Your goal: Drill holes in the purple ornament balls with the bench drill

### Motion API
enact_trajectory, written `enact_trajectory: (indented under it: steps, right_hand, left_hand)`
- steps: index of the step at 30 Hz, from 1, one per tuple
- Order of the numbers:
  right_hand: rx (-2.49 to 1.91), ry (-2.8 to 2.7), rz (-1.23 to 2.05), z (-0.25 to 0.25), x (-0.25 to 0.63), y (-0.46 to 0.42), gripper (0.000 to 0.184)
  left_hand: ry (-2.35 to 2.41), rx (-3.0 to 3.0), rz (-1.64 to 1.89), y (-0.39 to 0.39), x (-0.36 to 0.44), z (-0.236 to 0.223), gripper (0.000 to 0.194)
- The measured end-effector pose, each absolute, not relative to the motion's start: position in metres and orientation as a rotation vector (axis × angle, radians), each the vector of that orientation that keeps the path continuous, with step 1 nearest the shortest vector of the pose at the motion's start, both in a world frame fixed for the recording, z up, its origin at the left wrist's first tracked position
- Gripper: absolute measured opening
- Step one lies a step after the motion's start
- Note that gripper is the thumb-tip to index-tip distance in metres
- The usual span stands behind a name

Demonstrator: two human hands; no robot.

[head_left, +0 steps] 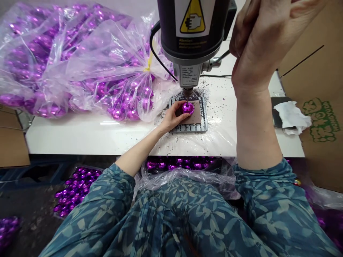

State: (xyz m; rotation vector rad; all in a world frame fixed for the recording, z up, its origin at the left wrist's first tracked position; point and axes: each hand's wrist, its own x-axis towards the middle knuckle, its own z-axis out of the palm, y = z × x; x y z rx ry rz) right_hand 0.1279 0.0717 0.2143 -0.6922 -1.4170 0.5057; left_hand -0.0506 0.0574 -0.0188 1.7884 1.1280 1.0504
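Observation:
My left hand (pixel 173 117) pinches a shiny purple faceted ball (pixel 188 107) between thumb and fingers. The ball rests on a brown board (pixel 197 117) over the slotted metal base (pixel 205 126) of a drill press (pixel 191 43). Directly above it is the chuck (pixel 188 92); whether the bit touches the ball is too small to tell. Raised at the upper right, my right hand (pixel 264 39) has its fingers curled around the drill press's feed lever (pixel 223 56), whose end is hidden in the grip.
Clear bags of purple balls (pixel 80 64) fill the table's left side, one tied with yellow. Dark shavings litter the white table (pixel 128 139). A cardboard box (pixel 318 82) and crumpled white paper (pixel 292 115) are at right. More purple balls (pixel 76 187) lie below the table.

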Motion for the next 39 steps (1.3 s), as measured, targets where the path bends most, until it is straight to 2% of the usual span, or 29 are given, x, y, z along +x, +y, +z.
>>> enact_trajectory:
  steps: [5, 11, 16, 20, 26, 31, 35, 39]
  right_hand:
    - [-0.461, -1.247, 0.421, 0.198, 0.13, 0.077, 0.066]
    - [-0.426, -1.161, 0.275, 0.168, 0.126, 0.069, 0.055]
    - [-0.386, -1.114, 0.231, 0.152, 0.123, 0.064, 0.07]
    - [-0.525, -1.106, 0.123, 0.139, 0.123, 0.067, 0.076]
    - [-0.623, -1.135, 0.09, 0.108, 0.132, 0.074, 0.071]
    - [-0.432, -1.159, 0.053, 0.091, 0.139, 0.081, 0.062]
    - [-0.382, -1.19, 0.05, 0.093, 0.136, 0.078, 0.071]
    - [-0.398, -1.138, 0.096, 0.134, 0.129, 0.067, 0.074]
  left_hand:
    - [1.141, 1.797, 1.048, 0.056, -0.05, -0.018, 0.058]
    - [1.14, 1.782, 1.06, 0.056, -0.051, -0.019, 0.059]
    - [1.139, 1.788, 1.064, 0.056, -0.051, -0.02, 0.059]
    - [1.134, 1.781, 1.072, 0.056, -0.052, -0.022, 0.059]
    - [1.103, 1.811, 1.071, 0.056, -0.053, -0.023, 0.065]
    - [1.062, 1.863, 1.092, 0.06, -0.056, -0.031, 0.068]
    - [1.054, 1.895, 1.11, 0.063, -0.057, -0.036, 0.067]
    - [1.058, 1.898, 1.128, 0.062, -0.056, -0.036, 0.063]
